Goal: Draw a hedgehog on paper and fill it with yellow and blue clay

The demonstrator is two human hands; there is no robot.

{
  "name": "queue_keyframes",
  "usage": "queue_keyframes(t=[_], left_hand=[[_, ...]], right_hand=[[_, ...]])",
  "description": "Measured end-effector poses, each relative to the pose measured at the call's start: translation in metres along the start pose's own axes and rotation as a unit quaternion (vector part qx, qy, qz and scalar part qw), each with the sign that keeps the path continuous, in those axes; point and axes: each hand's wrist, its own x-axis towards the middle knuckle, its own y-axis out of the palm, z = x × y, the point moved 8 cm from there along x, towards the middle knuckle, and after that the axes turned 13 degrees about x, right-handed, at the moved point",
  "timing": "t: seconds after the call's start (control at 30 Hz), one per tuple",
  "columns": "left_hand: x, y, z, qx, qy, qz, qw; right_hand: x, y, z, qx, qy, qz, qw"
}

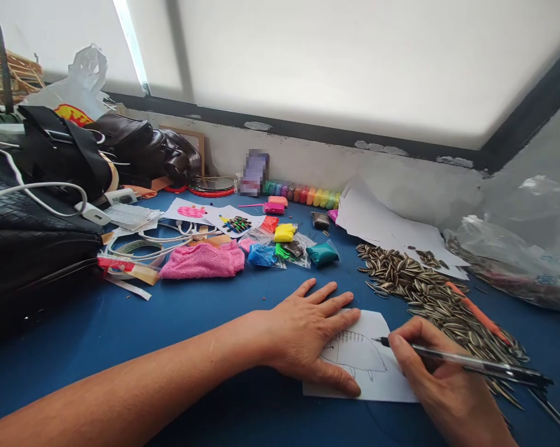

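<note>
My left hand lies flat, fingers spread, on a white sheet of paper on the blue table. An ink drawing of a rounded animal with short legs and small marks along its back shows on the sheet, partly covered by that hand. Pinched in my right hand is a black pen, its tip at the drawing's upper right outline. Just beyond the right hand spreads a heap of striped sunflower seeds, with an orange stick-like tool lying among them.
Packets of coloured clay, among them a teal packet, lie mid-table beside a pink cloth. White papers and a plastic bag are at the right. Black bags and white cables crowd the left. A phone leans against the wall.
</note>
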Motion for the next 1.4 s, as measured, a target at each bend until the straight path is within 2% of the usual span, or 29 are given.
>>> queue_keyframes(t=[0.1, 0.23, 0.4, 0.77, 0.93, 1.13, 1.4], left_hand=[[0.0, 0.0, 0.0, -0.002, 0.001, 0.0, 1.0], [0.0, 0.0, 0.0, -0.002, 0.0, -0.007, 1.0], [0.001, 0.0, -0.001, 0.0, 0.003, -0.005, 1.0], [0.001, 0.0, -0.001, 0.006, 0.002, -0.004, 1.0], [0.001, 0.001, -0.001, 0.003, 0.001, 0.001, 1.0], [0.001, 0.001, -0.001, 0.003, 0.001, -0.002, 1.0], [0.001, 0.001, 0.0, 0.003, 0.002, -0.005, 1.0]], right_hand=[[0.001, -0.004, -0.005, -0.013, 0.002, -0.015, 1.0], [0.0, 0.001, -0.004, -0.012, -0.009, 0.004, 1.0], [-0.004, 0.003, -0.003, -0.013, 0.037, -0.002, 0.999], [-0.005, 0.007, -0.007, 0.007, 0.058, 0.012, 0.998], [-0.004, 0.006, -0.006, -0.007, 0.04, 0.014, 0.999], [-0.001, 0.004, -0.006, -0.016, -0.018, 0.025, 0.999], [-0.005, 0.007, -0.004, 0.006, 0.044, 0.015, 0.999]])
